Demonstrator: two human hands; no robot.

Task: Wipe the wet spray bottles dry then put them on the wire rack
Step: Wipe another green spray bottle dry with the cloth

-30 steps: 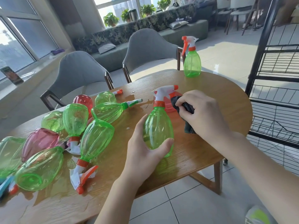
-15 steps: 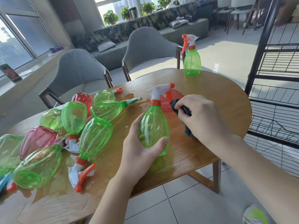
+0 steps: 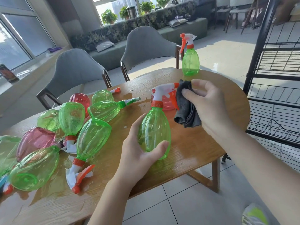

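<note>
Left hand (image 3: 138, 153) is gripping a green spray bottle (image 3: 155, 130) upright on the wet round wooden table (image 3: 194, 153); right hand (image 3: 209, 106) is holding a grey cloth (image 3: 186, 109) beside its nozzle, tiled floor (image 3: 186, 205) lying below.

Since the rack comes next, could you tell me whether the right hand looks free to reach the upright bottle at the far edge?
Probably not yet: the right hand grips the cloth, though nothing blocks the way to that bottle.

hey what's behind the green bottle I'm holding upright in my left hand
Right behind the held green bottle lies a red bottle on the wet table. Only a sliver shows; the held bottle's sprayer head and the gray cloth hide the rest.
</note>
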